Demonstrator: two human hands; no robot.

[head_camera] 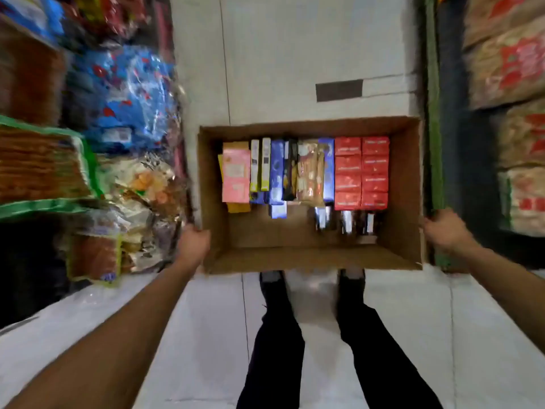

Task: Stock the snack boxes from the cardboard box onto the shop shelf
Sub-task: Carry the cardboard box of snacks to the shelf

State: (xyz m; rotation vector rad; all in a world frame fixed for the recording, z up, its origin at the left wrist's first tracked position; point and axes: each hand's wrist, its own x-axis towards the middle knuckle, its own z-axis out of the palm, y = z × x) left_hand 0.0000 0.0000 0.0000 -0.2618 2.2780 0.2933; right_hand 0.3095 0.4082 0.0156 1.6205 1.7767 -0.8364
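Head view: cardboard box [309,258] (snack boxes [361,172] inside) between both hands, left [193,239] and right [445,230], each gripping a side wall.

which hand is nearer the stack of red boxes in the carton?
Right. The right hand grips the cardboard box at its right wall, on the side where the red boxes sit. The left hand grips the opposite wall, beyond the pink box.

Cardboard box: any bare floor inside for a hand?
Yes. The bare strip of the cardboard box floor runs along the near wall, widest below the pink box. Crowded: the far row, up to the red boxes, and the shiny packs at near right. The left hand and right hand grip the side walls.
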